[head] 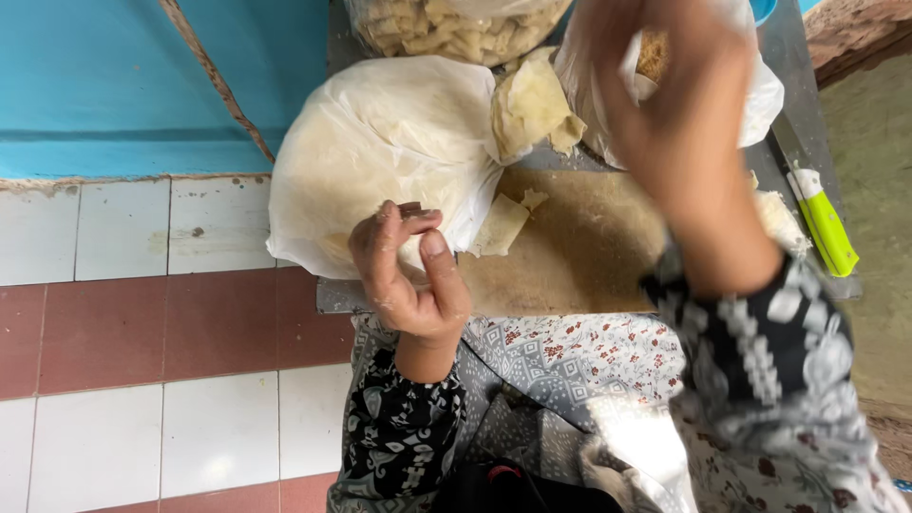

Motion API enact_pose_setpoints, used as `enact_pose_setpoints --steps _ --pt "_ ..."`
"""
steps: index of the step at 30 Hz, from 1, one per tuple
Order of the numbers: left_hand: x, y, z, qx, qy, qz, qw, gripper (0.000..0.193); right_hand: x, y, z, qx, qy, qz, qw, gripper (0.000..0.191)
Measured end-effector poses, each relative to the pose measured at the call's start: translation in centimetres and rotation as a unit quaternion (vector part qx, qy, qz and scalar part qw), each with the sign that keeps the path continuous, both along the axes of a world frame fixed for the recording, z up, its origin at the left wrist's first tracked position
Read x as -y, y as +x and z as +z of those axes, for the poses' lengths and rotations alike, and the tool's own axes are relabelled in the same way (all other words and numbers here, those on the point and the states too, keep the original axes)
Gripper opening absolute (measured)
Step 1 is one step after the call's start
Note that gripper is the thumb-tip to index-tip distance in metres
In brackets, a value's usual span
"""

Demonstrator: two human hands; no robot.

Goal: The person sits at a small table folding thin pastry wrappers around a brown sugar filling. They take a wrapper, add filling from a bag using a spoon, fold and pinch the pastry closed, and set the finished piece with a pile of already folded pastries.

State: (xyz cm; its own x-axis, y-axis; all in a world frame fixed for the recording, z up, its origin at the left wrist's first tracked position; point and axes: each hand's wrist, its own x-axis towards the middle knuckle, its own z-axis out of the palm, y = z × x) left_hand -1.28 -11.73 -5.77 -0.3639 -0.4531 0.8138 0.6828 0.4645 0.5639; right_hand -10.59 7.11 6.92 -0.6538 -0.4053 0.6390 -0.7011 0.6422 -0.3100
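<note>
My left hand [408,280] is curled in front of the wooden board [570,256], thumb against the fingertips, pinching what looks like a small pale piece of dough. It is right in front of a large white plastic bag [380,142] lying on the board's left end. My right hand [665,104] is raised close to the camera and blurred, with its fingers bent. It covers part of a clear bag of brown crumbs [765,95], and whether it holds anything is unclear. Thin pale dough sheets [527,100] lie at the big bag's mouth, and a smaller piece [499,223] is on the board.
A green-handled knife [825,223] lies at the board's right edge. A clear bag of pale sticks [456,28] sits at the top. Red and white floor tiles [142,323] and a blue wall [104,76] are on the left. My patterned clothing [570,380] fills the lower frame.
</note>
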Motion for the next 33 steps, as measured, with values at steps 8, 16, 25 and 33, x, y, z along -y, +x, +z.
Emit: enact_pose_setpoints --steps 8,16,25,33 --pt "-0.9 1.1 -0.6 0.03 0.077 -0.028 0.996 0.033 0.8 8.6 -10.2 0.103 0.104 0.019 0.989 0.026" --pt "-3.2 2.4 0.5 0.238 0.046 -0.349 0.905 0.045 -3.0 9.7 -7.0 0.385 -0.349 0.07 0.852 0.037" --pt "-6.1 4.2 0.5 0.368 0.054 -0.353 0.859 0.014 -5.7 15.2 -8.2 0.426 -0.439 0.029 0.79 0.055" --pt "-7.6 5.7 4.3 0.292 -0.254 -0.286 0.877 0.016 -10.5 18.0 -9.4 0.184 -0.132 -0.286 0.931 0.021"
